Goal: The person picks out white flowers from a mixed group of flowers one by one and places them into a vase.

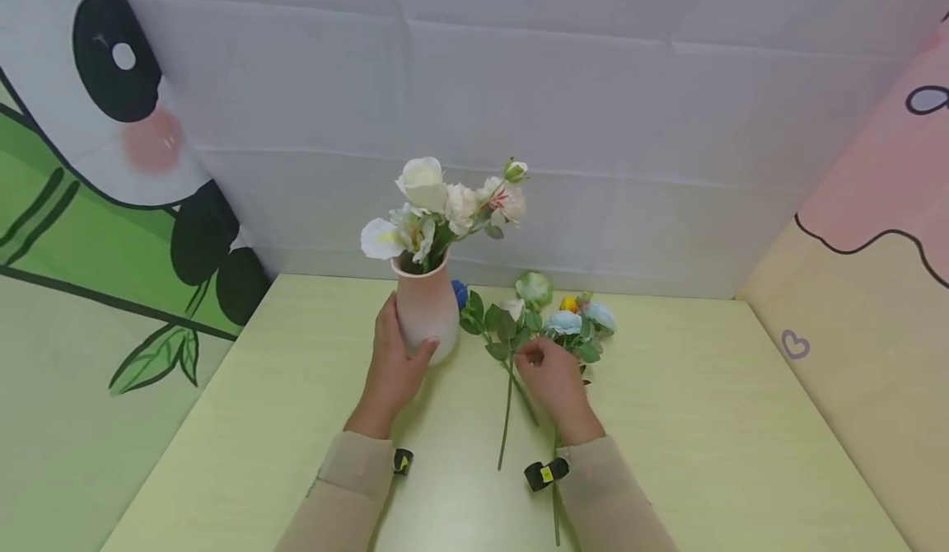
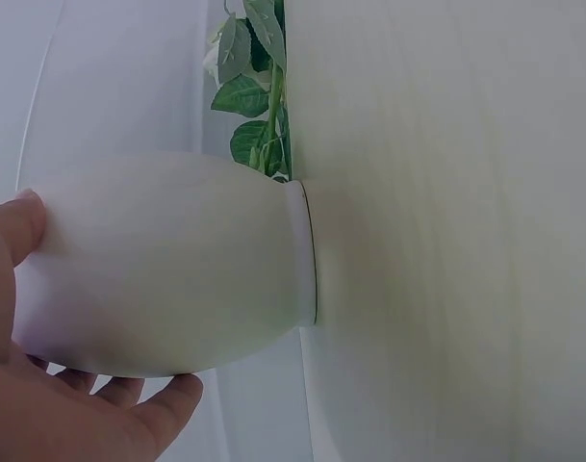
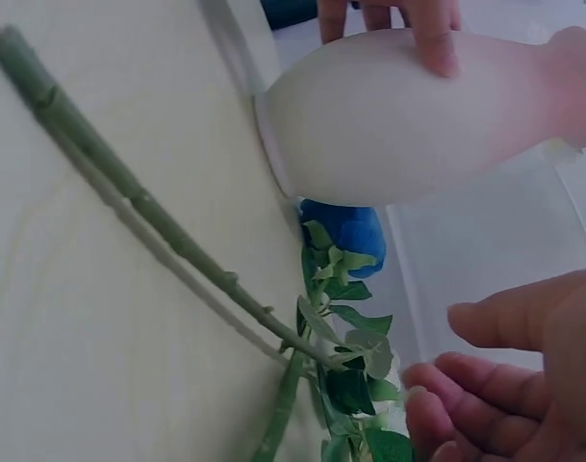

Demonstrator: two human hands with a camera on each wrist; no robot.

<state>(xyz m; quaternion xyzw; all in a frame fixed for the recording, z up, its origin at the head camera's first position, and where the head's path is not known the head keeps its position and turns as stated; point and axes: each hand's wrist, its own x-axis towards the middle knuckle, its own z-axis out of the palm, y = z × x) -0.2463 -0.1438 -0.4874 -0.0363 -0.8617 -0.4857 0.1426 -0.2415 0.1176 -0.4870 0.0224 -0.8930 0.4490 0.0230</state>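
Observation:
My left hand [image 1: 393, 362] grips the side of a pale pink and white vase [image 1: 428, 313], thumb across its front and fingers round the far side. In the left wrist view the vase's base [image 2: 300, 255] meets the tabletop. White artificial flowers [image 1: 424, 185] rise from its mouth. To the right, my right hand [image 1: 552, 375] hovers over loose flower stems [image 1: 507, 420]. The right wrist view shows its thumb and fingers apart, with nothing between them, beside green leaves [image 3: 365, 337]. A blue flower [image 3: 345, 236] lies next to the vase.
Several loose flowers lie behind my right hand: a green bloom [image 1: 535, 287], pale blue ones [image 1: 563, 322] and a yellow one [image 1: 568, 304]. One long stem [image 1: 556, 519] runs under the right sleeve. A white cloth backdrop [image 1: 630, 165] stands along the table's [image 1: 704, 420] far edge.

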